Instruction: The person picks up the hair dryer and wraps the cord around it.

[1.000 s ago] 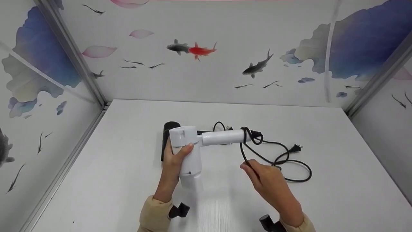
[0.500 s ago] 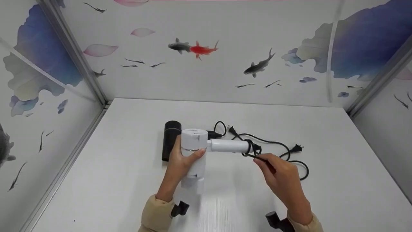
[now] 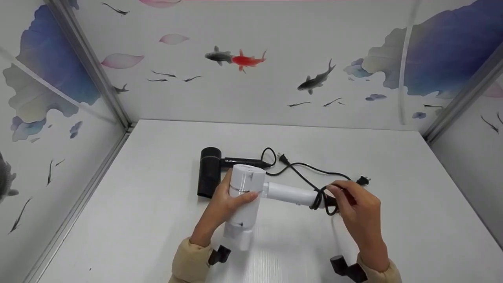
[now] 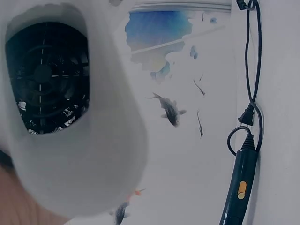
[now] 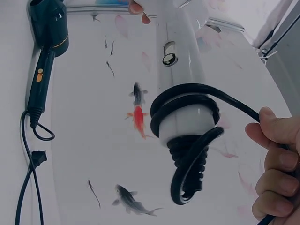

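Note:
My left hand (image 3: 222,204) grips the barrel of a white hair dryer (image 3: 247,181), its thumb lying across the front. The dryer is held over the table with its handle pointing right and slightly toward me. Black cord (image 5: 185,89) is wound around the lower end of that handle, as the right wrist view shows up close. Thumb and fingers of my right hand (image 3: 361,210) pinch the cord beside the handle's end, pulling a stretch of it away from the coils. The dryer's dark grille (image 4: 47,79) fills the upper left of the left wrist view.
Behind the white dryer, a black hair dryer (image 3: 210,171) lies on the white table (image 3: 129,220), its handle pointing right. One plug (image 3: 283,158) lies near its handle end, another plug (image 3: 362,181) farther right. Printed panels (image 3: 275,90) wall in the back and sides.
The white dryer has shifted right and toward me, its handle end dipping. My right hand has carried the cord up and right to the handle's end. The loose cord loop on the right has left the table.

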`<state>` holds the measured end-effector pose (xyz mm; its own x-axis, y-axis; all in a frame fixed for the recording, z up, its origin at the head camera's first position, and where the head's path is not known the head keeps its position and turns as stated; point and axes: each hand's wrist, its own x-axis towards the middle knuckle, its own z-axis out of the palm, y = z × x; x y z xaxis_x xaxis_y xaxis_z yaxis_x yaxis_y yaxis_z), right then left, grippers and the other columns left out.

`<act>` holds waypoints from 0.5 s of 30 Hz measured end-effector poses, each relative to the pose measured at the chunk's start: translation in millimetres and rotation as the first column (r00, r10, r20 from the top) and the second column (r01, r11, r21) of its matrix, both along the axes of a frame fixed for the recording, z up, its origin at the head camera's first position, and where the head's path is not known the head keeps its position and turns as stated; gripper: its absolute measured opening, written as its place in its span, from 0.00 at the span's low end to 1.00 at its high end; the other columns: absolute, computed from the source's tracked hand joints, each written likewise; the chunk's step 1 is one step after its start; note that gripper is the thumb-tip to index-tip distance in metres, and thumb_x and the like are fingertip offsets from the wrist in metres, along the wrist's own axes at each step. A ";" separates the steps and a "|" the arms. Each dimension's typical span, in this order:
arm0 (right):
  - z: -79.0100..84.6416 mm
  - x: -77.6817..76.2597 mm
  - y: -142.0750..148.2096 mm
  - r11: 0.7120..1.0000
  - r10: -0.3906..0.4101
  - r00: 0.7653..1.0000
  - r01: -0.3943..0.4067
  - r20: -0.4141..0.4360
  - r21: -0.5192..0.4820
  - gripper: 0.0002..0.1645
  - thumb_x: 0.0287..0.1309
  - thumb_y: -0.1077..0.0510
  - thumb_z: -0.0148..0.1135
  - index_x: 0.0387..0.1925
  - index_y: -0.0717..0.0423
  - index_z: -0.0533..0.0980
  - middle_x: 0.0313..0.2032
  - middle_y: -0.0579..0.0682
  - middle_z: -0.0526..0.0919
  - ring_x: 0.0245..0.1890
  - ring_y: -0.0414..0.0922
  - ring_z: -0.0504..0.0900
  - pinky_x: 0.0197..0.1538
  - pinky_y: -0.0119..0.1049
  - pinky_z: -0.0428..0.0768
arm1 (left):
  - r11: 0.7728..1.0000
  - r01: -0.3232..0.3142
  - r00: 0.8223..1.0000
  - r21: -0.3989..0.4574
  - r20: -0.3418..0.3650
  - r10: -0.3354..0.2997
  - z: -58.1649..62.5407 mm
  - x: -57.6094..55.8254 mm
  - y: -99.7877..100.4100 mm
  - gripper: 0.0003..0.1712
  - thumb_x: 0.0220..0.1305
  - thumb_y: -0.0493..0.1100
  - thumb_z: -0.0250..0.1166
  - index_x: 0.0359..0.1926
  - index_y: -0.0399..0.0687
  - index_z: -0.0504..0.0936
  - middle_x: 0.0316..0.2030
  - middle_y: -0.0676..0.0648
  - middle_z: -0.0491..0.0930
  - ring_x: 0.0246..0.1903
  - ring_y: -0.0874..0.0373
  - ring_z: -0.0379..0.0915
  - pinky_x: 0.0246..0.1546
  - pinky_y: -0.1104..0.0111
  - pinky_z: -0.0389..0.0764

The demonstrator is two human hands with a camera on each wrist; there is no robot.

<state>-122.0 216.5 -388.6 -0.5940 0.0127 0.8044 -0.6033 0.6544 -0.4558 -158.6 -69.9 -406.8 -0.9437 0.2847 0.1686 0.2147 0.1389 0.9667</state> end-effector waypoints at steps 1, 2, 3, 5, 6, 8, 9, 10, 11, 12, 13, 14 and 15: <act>-0.3 -0.4 0.8 1.000 -0.007 1.000 0.007 0.001 -0.012 0.12 0.40 0.74 0.69 0.29 0.58 0.81 0.18 0.45 0.76 0.18 0.29 0.64 0.22 0.22 0.63 | 1.000 0.013 1.000 0.012 -0.009 -0.012 0.2 -0.1 -0.1 0.35 0.52 0.50 0.67 0.59 0.48 0.64 0.44 0.41 0.75 0.37 0.55 0.74 0.37 0.63 0.78; -0.7 -0.7 1.4 1.000 -0.013 1.000 0.013 0.003 -0.021 0.12 0.40 0.74 0.68 0.28 0.58 0.81 0.18 0.45 0.75 0.18 0.29 0.63 0.22 0.22 0.63 | 0.999 0.025 1.000 0.024 -0.018 -0.024 0.4 -0.1 -0.3 0.35 0.52 0.50 0.67 0.59 0.48 0.64 0.43 0.41 0.75 0.37 0.55 0.74 0.36 0.63 0.78; -1.1 -1.1 2.0 0.999 -0.017 1.000 0.017 0.011 -0.030 0.12 0.40 0.74 0.68 0.28 0.58 0.81 0.17 0.45 0.74 0.18 0.29 0.63 0.22 0.22 0.62 | 0.999 0.034 0.999 0.031 -0.027 -0.034 0.7 0.2 -0.4 0.35 0.51 0.49 0.66 0.59 0.48 0.64 0.43 0.41 0.76 0.37 0.55 0.74 0.36 0.62 0.78; -1.3 -1.3 2.6 0.998 -0.019 0.999 0.021 0.036 -0.051 0.12 0.40 0.74 0.68 0.28 0.58 0.81 0.17 0.45 0.73 0.18 0.29 0.61 0.21 0.22 0.61 | 0.997 0.051 0.998 0.051 -0.044 -0.049 1.6 1.0 -0.7 0.34 0.51 0.49 0.66 0.58 0.48 0.65 0.41 0.42 0.76 0.36 0.55 0.75 0.35 0.62 0.78; -1.7 -1.4 3.1 0.998 -0.017 0.999 0.020 0.048 -0.062 0.12 0.41 0.74 0.68 0.28 0.58 0.81 0.16 0.45 0.73 0.17 0.29 0.61 0.21 0.22 0.60 | 0.996 0.057 0.997 0.064 -0.050 -0.054 2.3 1.7 -0.9 0.34 0.51 0.49 0.66 0.58 0.48 0.65 0.41 0.43 0.76 0.36 0.55 0.75 0.35 0.61 0.78; -2.1 -1.2 4.0 0.996 -0.010 0.997 0.017 0.077 -0.090 0.11 0.41 0.74 0.68 0.29 0.59 0.81 0.16 0.45 0.72 0.16 0.30 0.60 0.20 0.23 0.60 | 0.994 0.067 0.996 0.091 -0.056 -0.062 3.5 3.1 -1.8 0.34 0.50 0.48 0.66 0.58 0.48 0.65 0.40 0.44 0.76 0.35 0.55 0.75 0.35 0.61 0.78; -1.8 -0.9 4.4 0.994 -0.005 0.996 0.015 0.092 -0.105 0.11 0.42 0.73 0.67 0.29 0.59 0.81 0.15 0.45 0.72 0.16 0.30 0.60 0.20 0.23 0.60 | 0.992 0.072 0.996 0.107 -0.058 -0.066 4.3 4.0 -2.5 0.34 0.49 0.48 0.66 0.58 0.48 0.65 0.39 0.44 0.76 0.35 0.55 0.75 0.35 0.60 0.78; -1.3 -0.5 4.6 0.992 0.001 0.994 0.012 0.107 -0.122 0.10 0.43 0.73 0.67 0.29 0.59 0.81 0.16 0.45 0.72 0.16 0.30 0.60 0.20 0.23 0.60 | 0.989 0.078 0.996 0.125 -0.059 -0.071 5.0 4.8 -3.2 0.35 0.49 0.48 0.66 0.58 0.47 0.65 0.39 0.45 0.76 0.35 0.55 0.75 0.35 0.60 0.78; -0.9 0.0 4.6 0.990 0.016 0.993 0.001 0.118 -0.142 0.10 0.44 0.74 0.66 0.29 0.60 0.81 0.17 0.44 0.73 0.16 0.30 0.60 0.20 0.23 0.61 | 0.986 0.087 0.995 0.144 -0.059 -0.080 5.8 5.5 -3.9 0.35 0.49 0.48 0.66 0.58 0.47 0.65 0.39 0.45 0.76 0.35 0.55 0.75 0.35 0.60 0.78; -0.3 0.3 4.8 0.988 0.030 0.991 -0.009 0.131 -0.156 0.10 0.44 0.74 0.66 0.30 0.60 0.81 0.18 0.43 0.75 0.16 0.31 0.61 0.20 0.24 0.61 | 0.982 0.097 0.994 0.165 -0.059 -0.089 6.6 6.0 -4.5 0.35 0.49 0.48 0.66 0.58 0.46 0.65 0.39 0.45 0.76 0.35 0.55 0.75 0.35 0.60 0.78; 0.1 0.6 4.6 0.986 0.044 0.989 -0.020 0.144 -0.168 0.10 0.45 0.74 0.65 0.30 0.61 0.81 0.20 0.42 0.76 0.16 0.31 0.62 0.20 0.24 0.62 | 0.978 0.105 0.994 0.182 -0.057 -0.096 7.4 6.4 -5.1 0.36 0.48 0.48 0.66 0.58 0.45 0.64 0.39 0.45 0.76 0.35 0.55 0.74 0.35 0.60 0.78; 0.3 0.6 4.4 0.984 0.057 0.986 -0.029 0.155 -0.176 0.10 0.46 0.75 0.64 0.31 0.61 0.81 0.21 0.41 0.77 0.17 0.31 0.63 0.21 0.24 0.63 | 0.975 0.110 0.993 0.195 -0.053 -0.101 8.0 6.9 -5.6 0.36 0.48 0.48 0.65 0.59 0.45 0.64 0.39 0.46 0.76 0.35 0.55 0.74 0.35 0.60 0.78; 0.4 0.4 4.2 0.984 0.066 0.984 -0.036 0.166 -0.177 0.10 0.47 0.75 0.63 0.31 0.62 0.81 0.23 0.40 0.78 0.17 0.32 0.64 0.21 0.25 0.63 | 0.973 0.114 0.993 0.202 -0.051 -0.106 8.5 7.2 -6.0 0.36 0.48 0.48 0.65 0.59 0.45 0.64 0.39 0.46 0.76 0.35 0.56 0.74 0.35 0.60 0.78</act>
<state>-121.6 220.7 -388.2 -0.7255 0.1087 0.6796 -0.5376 0.5271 -0.6582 -151.3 -75.8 -398.3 -0.8998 0.3419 0.2710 0.2569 -0.0869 0.9625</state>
